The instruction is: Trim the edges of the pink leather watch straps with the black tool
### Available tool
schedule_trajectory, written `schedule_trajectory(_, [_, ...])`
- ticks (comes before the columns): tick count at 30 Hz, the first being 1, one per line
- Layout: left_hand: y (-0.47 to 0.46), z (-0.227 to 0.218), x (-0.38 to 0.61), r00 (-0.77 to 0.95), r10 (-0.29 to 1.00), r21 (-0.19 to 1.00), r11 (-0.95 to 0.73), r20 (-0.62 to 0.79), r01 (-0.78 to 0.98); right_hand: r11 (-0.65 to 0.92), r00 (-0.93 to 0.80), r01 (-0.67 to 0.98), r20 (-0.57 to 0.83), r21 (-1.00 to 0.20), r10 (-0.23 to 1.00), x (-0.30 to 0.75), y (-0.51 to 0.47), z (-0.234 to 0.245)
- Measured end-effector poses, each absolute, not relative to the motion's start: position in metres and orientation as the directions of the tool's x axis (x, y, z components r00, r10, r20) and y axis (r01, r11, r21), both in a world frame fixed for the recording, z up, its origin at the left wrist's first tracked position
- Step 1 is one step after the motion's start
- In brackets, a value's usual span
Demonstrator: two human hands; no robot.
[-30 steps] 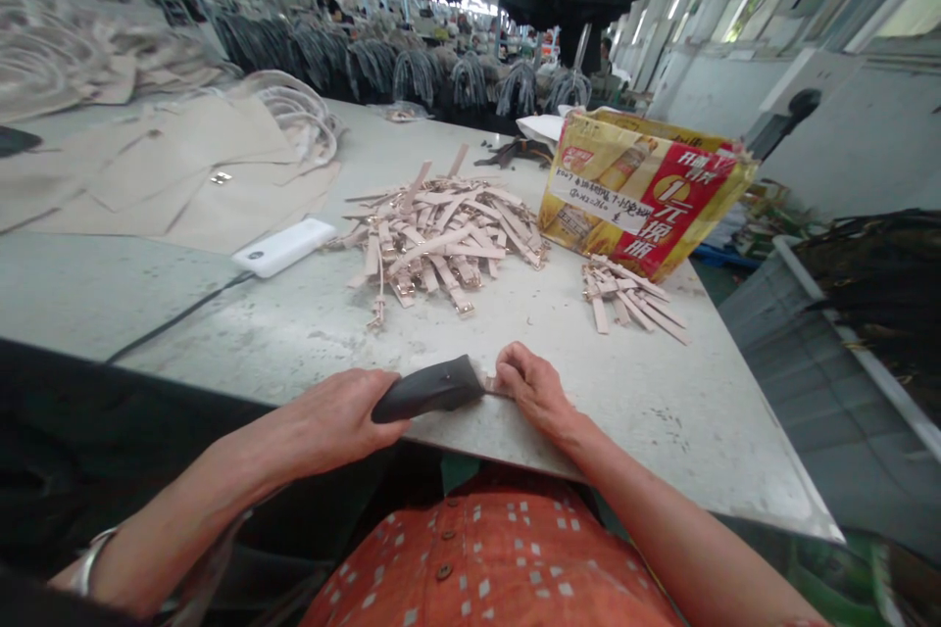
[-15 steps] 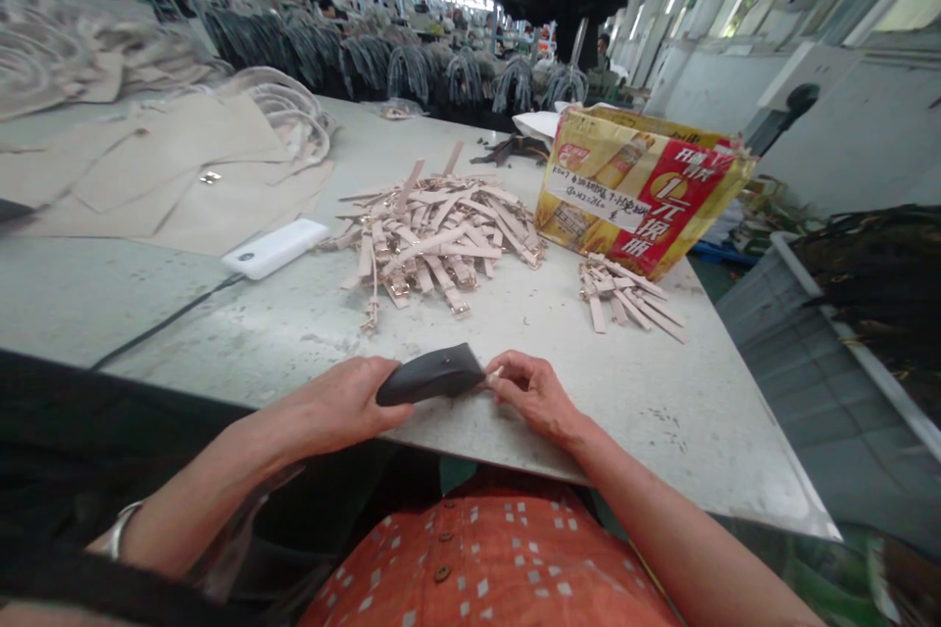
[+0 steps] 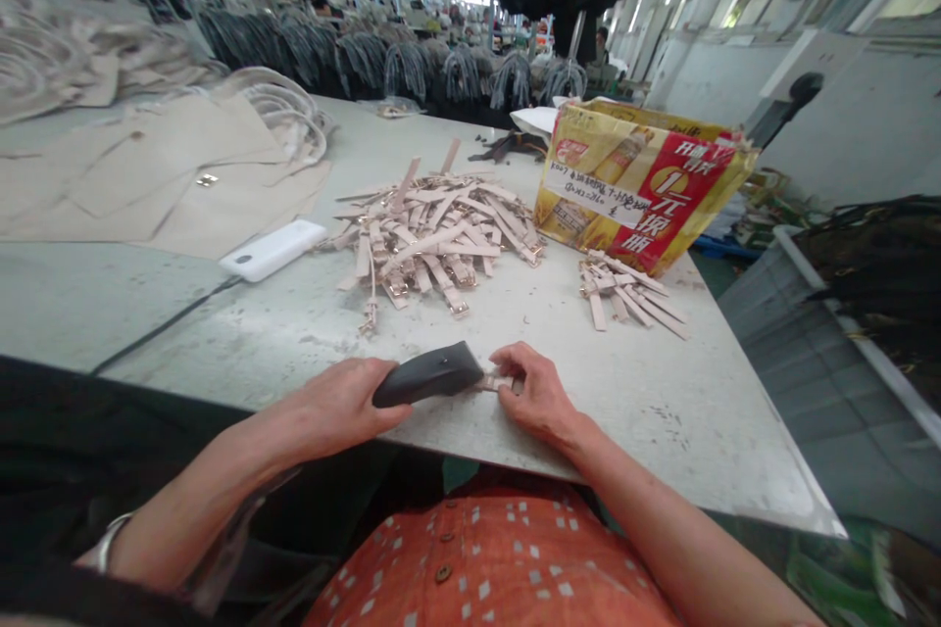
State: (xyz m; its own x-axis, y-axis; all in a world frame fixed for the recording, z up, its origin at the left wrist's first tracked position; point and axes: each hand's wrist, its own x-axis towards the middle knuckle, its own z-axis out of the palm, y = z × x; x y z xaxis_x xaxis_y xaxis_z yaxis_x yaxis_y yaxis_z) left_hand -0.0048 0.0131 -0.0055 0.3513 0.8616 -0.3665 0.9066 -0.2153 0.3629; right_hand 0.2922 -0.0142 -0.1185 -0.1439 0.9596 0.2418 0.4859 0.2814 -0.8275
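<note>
My left hand (image 3: pixel 334 411) is closed around a dark grey hand tool (image 3: pixel 426 374) at the near edge of the table (image 3: pixel 662 402). The tool's tip meets a small beige strap with a metal buckle (image 3: pixel 501 380). My right hand (image 3: pixel 535 394) pinches that strap and presses it on the table top. Farther back lies a big heap of beige straps with buckles (image 3: pixel 433 235). A smaller bunch of straps (image 3: pixel 624 296) lies to its right.
A yellow and red carton (image 3: pixel 639 186) stands at the back right. A white power bank (image 3: pixel 273 249) with a dark cable lies left of the heap. Beige cut pieces (image 3: pixel 183 176) cover the table's left. A grey crate (image 3: pixel 823 343) stands off the right edge.
My right hand lifted the strap a little half a second ago and has now set it flat on the table again. The tool stays against the strap's end.
</note>
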Motion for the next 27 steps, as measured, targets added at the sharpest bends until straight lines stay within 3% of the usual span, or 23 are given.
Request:
schedule_trajectory(15, [-0.013,-0.009,-0.006,0.343,0.862,0.316,-0.23,-0.372,0.92,0.272,-0.148,0.493,0.228,-0.826,0.962,0.294,-0.014,-0.12])
schedule_trajectory(27, [0.0,-0.01,-0.002,0.244,0.892,0.372,-0.093,-0.381,0.923,0.213,-0.105,0.477,0.186,-0.852,0.977,0.292,-0.009,-0.122])
